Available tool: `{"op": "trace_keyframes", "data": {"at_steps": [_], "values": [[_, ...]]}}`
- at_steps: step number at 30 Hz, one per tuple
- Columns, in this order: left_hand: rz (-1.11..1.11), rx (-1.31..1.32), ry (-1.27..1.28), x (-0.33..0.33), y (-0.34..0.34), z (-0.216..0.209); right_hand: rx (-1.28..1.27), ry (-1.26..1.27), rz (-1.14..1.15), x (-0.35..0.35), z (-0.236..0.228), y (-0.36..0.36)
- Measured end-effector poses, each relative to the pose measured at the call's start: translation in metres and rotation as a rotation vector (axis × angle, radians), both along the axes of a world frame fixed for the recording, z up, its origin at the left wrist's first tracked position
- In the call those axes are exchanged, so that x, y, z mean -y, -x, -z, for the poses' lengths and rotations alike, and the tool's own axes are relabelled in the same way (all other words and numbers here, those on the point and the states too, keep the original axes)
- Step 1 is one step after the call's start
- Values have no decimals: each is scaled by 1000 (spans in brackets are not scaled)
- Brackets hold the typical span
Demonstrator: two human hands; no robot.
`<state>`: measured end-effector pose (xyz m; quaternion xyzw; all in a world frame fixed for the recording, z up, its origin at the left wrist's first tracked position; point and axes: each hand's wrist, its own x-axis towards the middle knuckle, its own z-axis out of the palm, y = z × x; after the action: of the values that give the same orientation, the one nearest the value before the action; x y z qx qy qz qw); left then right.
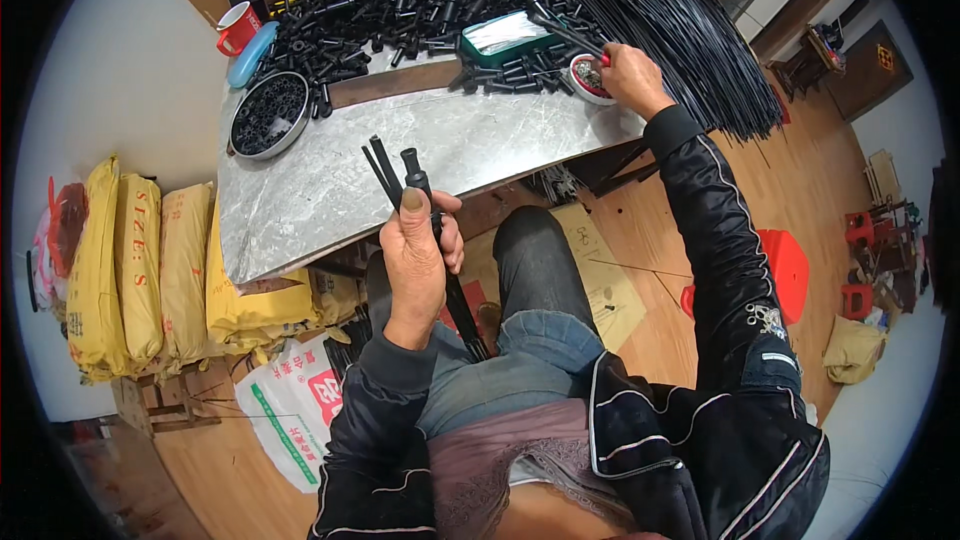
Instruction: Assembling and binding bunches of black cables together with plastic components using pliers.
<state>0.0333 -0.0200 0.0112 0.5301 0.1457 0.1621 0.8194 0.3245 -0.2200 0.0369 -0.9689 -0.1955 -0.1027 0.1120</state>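
My left hand [418,250], above my lap in front of the table edge, is closed around several thin black rods [381,165] and a black flanged tube fitting [411,162]. The rods run down below the hand between my legs. At the right of the table, my right hand [634,78] grips a long dark tool with a red handle [603,58]; its far end points up and left over the parts pile. Just beneath that hand sits a small white bowl [585,83] of tiny metal pieces. My fingers hide part of the tool, so its kind is unclear.
A heap of black plastic fittings [400,0] covers the back of the grey table [420,125], with long black rods [690,50] at right. A green tray [510,50] holds white strips. Nearby are a round bowl [270,148], a red mug [238,30], yellow sacks [140,260] and a red stool [785,275].
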Motion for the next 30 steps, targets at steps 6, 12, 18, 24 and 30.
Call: {"op": "trace_keyframes", "data": {"at_steps": [6, 12, 18, 24, 30], "values": [[15, -12, -28, 0, -2, 1, -80, 48, -19, 0, -8, 7], [18, -4, -29, -1, 1, 1, -39, 81, -52, -4, 0, 5], [22, -8, -38, 1, 2, 0, -68, 58, -32, -4, -4, 2], [37, 1, -43, 1, 1, 1, -31, 57, -70, -9, 0, 1], [29, -7, -54, 2, 0, 1, -33, -2, -42, -3, -3, -4]]}}
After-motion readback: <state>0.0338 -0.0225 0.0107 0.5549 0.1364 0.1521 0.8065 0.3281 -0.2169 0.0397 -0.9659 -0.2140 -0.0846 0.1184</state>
